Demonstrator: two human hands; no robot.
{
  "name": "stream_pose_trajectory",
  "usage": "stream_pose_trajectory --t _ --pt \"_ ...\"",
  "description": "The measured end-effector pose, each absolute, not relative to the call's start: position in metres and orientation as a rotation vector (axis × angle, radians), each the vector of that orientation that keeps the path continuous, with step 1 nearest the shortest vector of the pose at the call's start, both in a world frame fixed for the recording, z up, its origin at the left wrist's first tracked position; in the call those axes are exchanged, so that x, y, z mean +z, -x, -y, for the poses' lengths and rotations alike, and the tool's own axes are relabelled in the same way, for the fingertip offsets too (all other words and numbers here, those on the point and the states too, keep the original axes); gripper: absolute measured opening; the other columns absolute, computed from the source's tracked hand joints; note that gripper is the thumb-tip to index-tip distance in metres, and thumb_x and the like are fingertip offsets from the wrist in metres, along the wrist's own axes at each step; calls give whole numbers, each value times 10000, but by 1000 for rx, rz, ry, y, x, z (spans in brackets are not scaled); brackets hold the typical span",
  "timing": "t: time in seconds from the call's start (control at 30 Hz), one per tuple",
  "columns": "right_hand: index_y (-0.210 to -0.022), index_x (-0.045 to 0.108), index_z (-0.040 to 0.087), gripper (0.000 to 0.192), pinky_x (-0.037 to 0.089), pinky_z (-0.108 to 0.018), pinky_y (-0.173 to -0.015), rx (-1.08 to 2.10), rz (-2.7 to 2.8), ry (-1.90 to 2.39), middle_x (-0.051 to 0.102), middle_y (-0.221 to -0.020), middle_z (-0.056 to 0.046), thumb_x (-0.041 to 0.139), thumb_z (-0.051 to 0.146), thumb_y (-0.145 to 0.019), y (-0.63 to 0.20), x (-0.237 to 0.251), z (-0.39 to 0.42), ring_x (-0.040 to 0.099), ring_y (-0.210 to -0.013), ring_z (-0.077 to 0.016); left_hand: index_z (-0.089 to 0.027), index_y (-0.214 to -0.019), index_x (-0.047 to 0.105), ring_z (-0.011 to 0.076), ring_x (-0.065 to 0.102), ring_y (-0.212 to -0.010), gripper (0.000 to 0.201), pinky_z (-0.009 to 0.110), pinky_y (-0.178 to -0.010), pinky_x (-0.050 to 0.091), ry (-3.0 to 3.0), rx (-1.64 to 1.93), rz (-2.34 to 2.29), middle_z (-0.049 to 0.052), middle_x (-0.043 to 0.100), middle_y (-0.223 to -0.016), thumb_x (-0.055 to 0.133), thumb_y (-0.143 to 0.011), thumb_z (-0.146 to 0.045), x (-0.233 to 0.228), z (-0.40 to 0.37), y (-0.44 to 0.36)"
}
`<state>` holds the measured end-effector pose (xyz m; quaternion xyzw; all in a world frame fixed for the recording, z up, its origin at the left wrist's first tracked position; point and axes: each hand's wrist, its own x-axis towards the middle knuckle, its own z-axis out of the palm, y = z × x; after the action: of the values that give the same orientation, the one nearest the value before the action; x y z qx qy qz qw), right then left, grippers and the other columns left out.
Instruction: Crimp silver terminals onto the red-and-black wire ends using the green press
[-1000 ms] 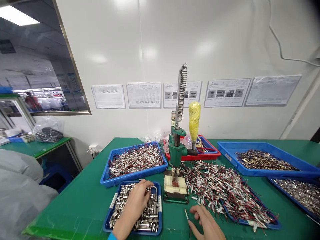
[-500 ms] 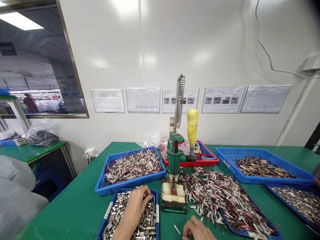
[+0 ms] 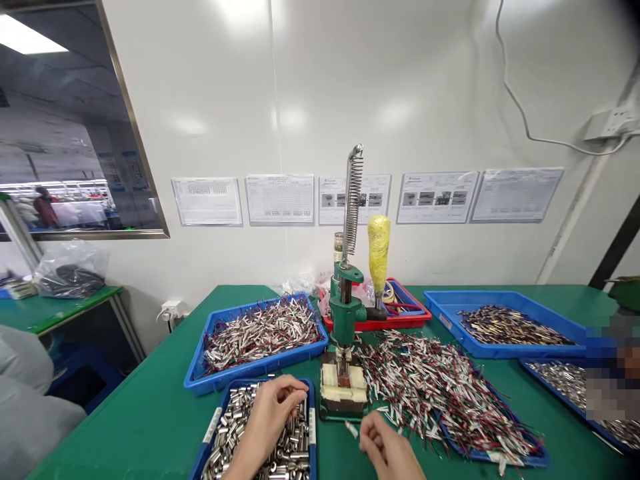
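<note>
Near the bench's [image 3: 135, 433] front edge, the right hand [image 3: 390, 443] pinches a white piece [image 3: 351, 430]; the left hand [image 3: 273, 410] hovers over metal sleeves [image 3: 230, 427], grasp unclear.

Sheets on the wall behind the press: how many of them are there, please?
5: first sheet and second sheet left of the press, third sheet partly behind it, fourth sheet and fifth sheet to its right. None seems fully hidden.

no legible wording, five printed sheets [image 3: 438, 198] on the wall [image 3: 225, 260] well beyond the left hand [image 3: 270, 417], print too small, white labels [image 3: 313, 427] on the small blue tray [image 3: 199, 460] below it, unreadable
</note>
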<state>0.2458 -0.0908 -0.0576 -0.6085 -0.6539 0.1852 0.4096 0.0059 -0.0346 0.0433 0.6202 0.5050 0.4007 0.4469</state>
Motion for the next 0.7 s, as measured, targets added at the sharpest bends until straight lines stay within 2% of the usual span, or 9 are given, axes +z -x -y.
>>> stream_pose_trajectory --t 0.07,0.13,0.23,0.3,0.4,0.57,0.7 --pt "-821 596 243 308 485 -251 -611 701 1418 1419 648 -701 5 480 494 -958 -246 -34 77 618 -638 -161 -172 -823 808 170 595 -571 289 276 -571 447 -1555 998 -1256 44 715 -718 672 -777 -423 40 35 -3" --pt "-832 638 219 426 537 -286 -658 807 1244 1313 689 -754 -34 583 640 -870 -245 -11 61 666 -708 -197 -174 -881 833 186 618 -590 323 293 -604 477 -1536 1005 -1243 50 734 -713 685 -774 -439 36 35 -2" --pt "-838 674 197 524 573 -327 -713 793 1107 1261 730 -791 -74 690 712 -743 -239 11 38 708 -773 -241 -161 -861 832 206 644 -610 314 308 -620 497 -1448 1036 -1249 59 754 -680 732 -727 -427 31 32 -3" --pt "-820 678 196 527 563 -324 -697 728 1074 1304 738 -769 -77 700 714 -728 -232 13 29 708 -751 -242 -160 -794 810 203 646 -596 260 304 -610 496 -1398 1060 -1264 54 748 -653 758 -690 -392 29 29 -4" --pt "-757 651 209 468 510 -296 -634 649 1099 1407 710 -680 -49 652 675 -799 -223 5 26 664 -655 -212 -165 -731 772 201 647 -579 238 300 -595 492 -1368 1076 -1289 44 734 -621 791 -657 -390 27 25 -2" --pt "-741 601 233 374 457 -264 -639 553 1122 1516 699 -673 -17 590 573 -897 -214 0 31 638 -642 -184 -168 -848 812 222 690 -725 348 308 -679 524 -1397 1103 -1274 85 802 -813 794 -708 -486 27 22 1" --pt "-713 573 246 335 399 -254 -602 468 1137 1679 698 -663 1 572 511 -917 -207 2 28 635 -616 -175 -172 -875 805 215 687 -749 362 303 -716 537 -1388 1136 -1239 72 795 -816 783 -748 -510 31 20 -4"
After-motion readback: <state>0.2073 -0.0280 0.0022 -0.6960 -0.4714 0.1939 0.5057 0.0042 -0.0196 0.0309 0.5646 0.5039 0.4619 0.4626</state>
